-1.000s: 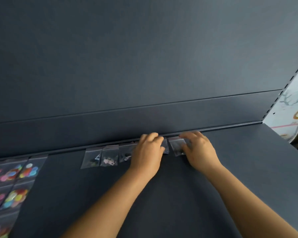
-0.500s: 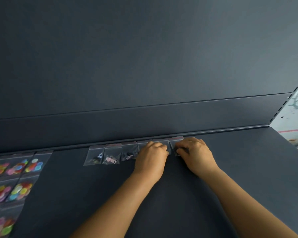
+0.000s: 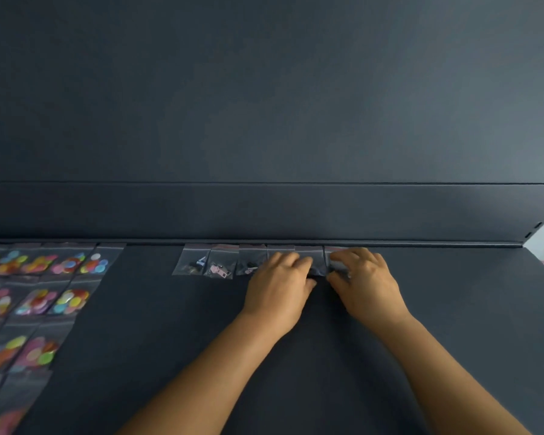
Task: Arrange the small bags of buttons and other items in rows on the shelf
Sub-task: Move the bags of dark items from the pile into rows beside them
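Small bags point(image 3: 220, 262) (light, limp, slippery plastic), far shelf point(image 3: 453, 309) edge: left hand point(image 3: 278, 287) and right hand point(image 3: 363, 282) are pressing flat, fingers spread, gripping nothing; best pinching sealed tops.

Dim, soft light from the right; wide-angle bowing and blur toward edges.

Six small clear bags point(image 3: 222, 261) are counted in the back row, two partly covered. Colourful button bags point(image 3: 71, 300) are laid in at least five rows at left; total not countable. Two hands point(image 3: 278, 285) are seen.
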`<move>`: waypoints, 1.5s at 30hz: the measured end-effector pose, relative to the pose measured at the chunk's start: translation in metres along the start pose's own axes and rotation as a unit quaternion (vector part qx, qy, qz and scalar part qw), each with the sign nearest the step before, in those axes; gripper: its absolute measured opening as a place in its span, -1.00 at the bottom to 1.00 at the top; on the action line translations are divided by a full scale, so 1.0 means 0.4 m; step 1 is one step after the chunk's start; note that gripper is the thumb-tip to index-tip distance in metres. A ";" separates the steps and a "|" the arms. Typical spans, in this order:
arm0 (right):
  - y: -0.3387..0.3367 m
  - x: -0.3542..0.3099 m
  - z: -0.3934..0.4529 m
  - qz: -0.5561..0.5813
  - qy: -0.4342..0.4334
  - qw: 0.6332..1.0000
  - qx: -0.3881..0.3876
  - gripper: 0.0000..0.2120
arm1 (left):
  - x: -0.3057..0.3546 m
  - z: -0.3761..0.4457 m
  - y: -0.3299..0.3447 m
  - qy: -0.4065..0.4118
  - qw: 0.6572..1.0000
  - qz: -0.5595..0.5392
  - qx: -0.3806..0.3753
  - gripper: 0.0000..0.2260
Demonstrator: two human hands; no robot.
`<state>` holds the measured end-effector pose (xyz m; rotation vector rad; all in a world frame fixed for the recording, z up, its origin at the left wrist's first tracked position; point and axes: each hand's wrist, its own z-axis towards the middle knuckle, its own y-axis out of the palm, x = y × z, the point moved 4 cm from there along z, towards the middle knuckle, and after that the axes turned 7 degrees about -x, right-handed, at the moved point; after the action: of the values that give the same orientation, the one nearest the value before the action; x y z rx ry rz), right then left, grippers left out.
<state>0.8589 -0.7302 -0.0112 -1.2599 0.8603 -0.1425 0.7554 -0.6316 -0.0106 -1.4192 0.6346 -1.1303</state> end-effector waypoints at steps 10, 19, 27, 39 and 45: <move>0.105 -0.221 -0.135 -0.079 -0.107 0.986 -0.098 -0.41 | -0.154 -0.280 -0.087 -0.112 0.993 0.035 0.026 -0.46; 0.240 -0.554 -0.270 -0.071 -0.207 0.969 -0.115 -0.41 | -0.365 -0.619 -0.210 -0.208 0.976 0.028 0.060 -0.46; 0.401 -0.877 -0.401 -0.048 -0.279 0.949 -0.137 -0.42 | -0.571 -0.922 -0.316 -0.270 0.959 0.042 0.081 -0.46; 0.641 -1.297 -0.517 -0.041 -0.399 0.894 -0.202 -0.43 | -0.836 -1.265 -0.432 -0.381 0.915 0.047 0.126 -0.47; 0.740 -1.479 -0.500 -0.031 -0.440 0.871 -0.214 -0.44 | -0.980 -1.340 -0.492 -0.417 0.895 0.049 0.151 -0.48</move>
<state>0.2206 -0.4659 0.0097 -1.5542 0.0406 0.5752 0.0799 -0.4794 0.0050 -1.4092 -0.0869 -0.4206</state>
